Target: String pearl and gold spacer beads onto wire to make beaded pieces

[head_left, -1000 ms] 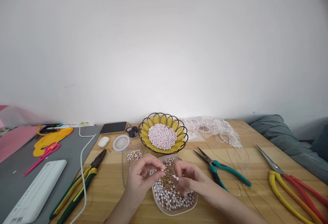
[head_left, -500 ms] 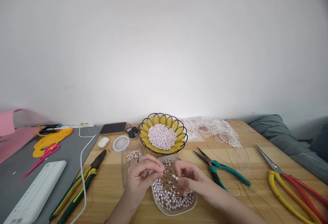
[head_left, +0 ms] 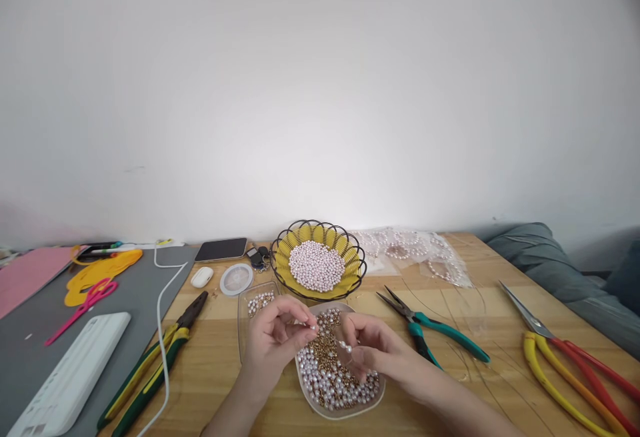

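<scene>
My left hand [head_left: 277,340] pinches a small white pearl bead [head_left: 313,327] between thumb and forefinger. My right hand [head_left: 373,349] is closed on a short strand of white pearl beads [head_left: 345,346], which sticks out from its fingertips toward the left; the thread itself is too thin to make out. Both hands hover over a clear plastic tub [head_left: 334,415] filled with mixed white pearl and gold beads. Partly behind my left hand stands a smaller clear tray [head_left: 241,320] with some white and gold beads in it.
Behind the tub sits a yellow wire basket [head_left: 283,273] of pearl beads. Teal-handled pliers [head_left: 435,327] and large scissors [head_left: 545,337] lie to the right, green-yellow pliers [head_left: 155,363] and a white power strip [head_left: 75,377] to the left. Bagged bead strands [head_left: 400,247] rest at the back.
My left hand has drawn slightly left and turned, so the bead at its fingertips now shows. The right hand and its strand have shifted slightly right. A pink sheet at far left has dropped from view.
</scene>
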A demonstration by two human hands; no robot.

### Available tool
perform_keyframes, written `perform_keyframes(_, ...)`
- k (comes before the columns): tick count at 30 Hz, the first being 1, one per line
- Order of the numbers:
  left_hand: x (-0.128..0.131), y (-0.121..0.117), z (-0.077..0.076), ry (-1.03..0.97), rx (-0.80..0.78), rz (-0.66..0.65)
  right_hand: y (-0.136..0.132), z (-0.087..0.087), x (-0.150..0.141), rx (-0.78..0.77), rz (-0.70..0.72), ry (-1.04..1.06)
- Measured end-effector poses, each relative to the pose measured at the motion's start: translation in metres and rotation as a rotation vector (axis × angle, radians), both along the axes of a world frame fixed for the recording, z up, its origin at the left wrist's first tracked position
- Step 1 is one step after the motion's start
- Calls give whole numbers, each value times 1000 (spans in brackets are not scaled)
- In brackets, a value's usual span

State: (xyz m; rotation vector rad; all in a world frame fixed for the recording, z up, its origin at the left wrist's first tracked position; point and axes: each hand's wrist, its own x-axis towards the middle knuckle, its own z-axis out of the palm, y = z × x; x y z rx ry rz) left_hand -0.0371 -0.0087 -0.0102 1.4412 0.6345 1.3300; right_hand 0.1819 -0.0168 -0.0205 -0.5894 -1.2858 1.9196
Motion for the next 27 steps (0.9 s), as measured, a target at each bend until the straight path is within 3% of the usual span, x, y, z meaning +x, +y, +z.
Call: perform_keyframes(27, 6, -2, 4, 14, 45, 3, -1, -3, -2, -33, -17, -33)
